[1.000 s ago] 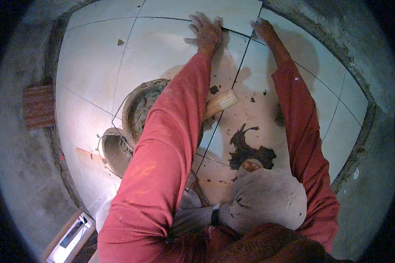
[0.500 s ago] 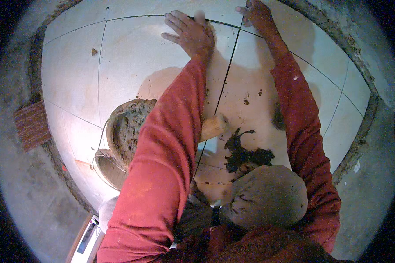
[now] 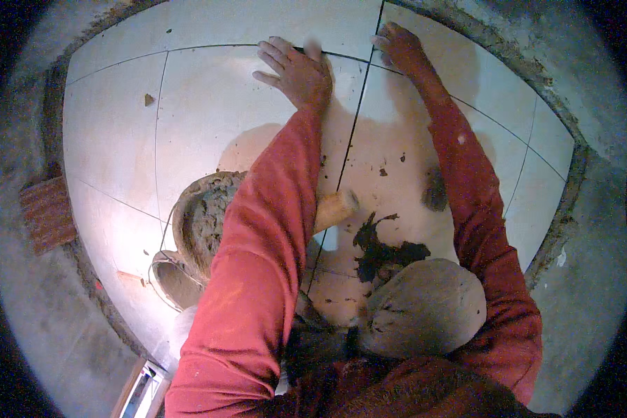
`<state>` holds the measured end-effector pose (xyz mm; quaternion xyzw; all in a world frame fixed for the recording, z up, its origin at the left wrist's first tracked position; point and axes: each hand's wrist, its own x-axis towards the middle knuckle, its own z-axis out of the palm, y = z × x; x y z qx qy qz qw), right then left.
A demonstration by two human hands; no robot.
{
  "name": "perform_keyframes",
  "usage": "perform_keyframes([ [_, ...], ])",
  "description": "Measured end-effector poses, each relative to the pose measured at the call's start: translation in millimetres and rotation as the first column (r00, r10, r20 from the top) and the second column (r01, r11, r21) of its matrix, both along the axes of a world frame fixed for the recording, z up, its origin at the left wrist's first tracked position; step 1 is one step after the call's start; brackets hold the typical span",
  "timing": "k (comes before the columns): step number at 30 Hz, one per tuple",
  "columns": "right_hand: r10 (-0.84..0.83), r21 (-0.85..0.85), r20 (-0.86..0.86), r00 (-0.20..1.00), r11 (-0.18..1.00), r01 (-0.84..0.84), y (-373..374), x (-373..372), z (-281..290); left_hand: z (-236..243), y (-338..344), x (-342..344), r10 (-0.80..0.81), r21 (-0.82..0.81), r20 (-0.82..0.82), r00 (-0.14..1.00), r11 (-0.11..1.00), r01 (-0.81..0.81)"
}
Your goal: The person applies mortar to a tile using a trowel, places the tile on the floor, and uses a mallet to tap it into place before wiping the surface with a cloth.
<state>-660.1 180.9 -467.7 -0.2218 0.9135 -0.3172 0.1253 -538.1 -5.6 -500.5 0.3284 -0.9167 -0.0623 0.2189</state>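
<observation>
My left hand (image 3: 298, 76) lies on a pale floor tile (image 3: 216, 90) with its fingers spread, just below a dark joint line. To the right, my right hand (image 3: 401, 49) is at the crossing of two joints. Its fingers are bent and drawn together at the dark joint; whatever may be between them is too small to make out. Under my left forearm, a round bucket of grey mortar (image 3: 203, 226) is partly hidden. A wooden handle (image 3: 337, 209) sticks out on the forearm's other side; its far end is covered.
A smaller empty-looking container (image 3: 174, 282) with a wire handle stands by the bucket. Dark wet clumps (image 3: 380, 247) lie before my knee (image 3: 428, 306). A reddish ribbed piece (image 3: 49, 216) rests at the left edge, where rough concrete (image 3: 70, 334) borders the tiles.
My right hand has moved slightly down along the joint, and its outstretched finger is now drawn in. My left hand stays flat on the tile. The whole view has shifted a little.
</observation>
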Motion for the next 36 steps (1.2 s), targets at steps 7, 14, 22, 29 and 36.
perform_keyframes([
  [7, -0.105, 0.284, -0.228, 0.968, 0.944, 0.17, 181, 173, 94, 7, -3, 5, 0.034, -0.003, 0.027, 0.999, 0.999, -0.034],
  [14, 0.103, 0.666, -0.072, 0.992, 0.746, -0.029, 284, 284, 66, 6, 1, 1, 0.062, -0.013, 0.058, 0.996, 0.998, -0.061],
  [22, -0.286, 0.181, 0.099, 0.953, 0.947, 0.266, 199, 234, 72, -9, -1, 2, 0.034, -0.149, 0.135, 0.99, 0.989, -0.014],
  [29, -0.185, -0.202, 0.02, 0.983, 0.962, 0.185, 66, 110, 91, 2, -1, 1, 0.02, -0.071, 0.102, 0.995, 0.997, -0.013],
  [36, 0.013, 0.108, -0.021, 1.0, 0.994, -0.011, 24, 76, 77, 11, 0, 4, 0.029, 0.028, 0.047, 0.998, 0.999, -0.031],
])
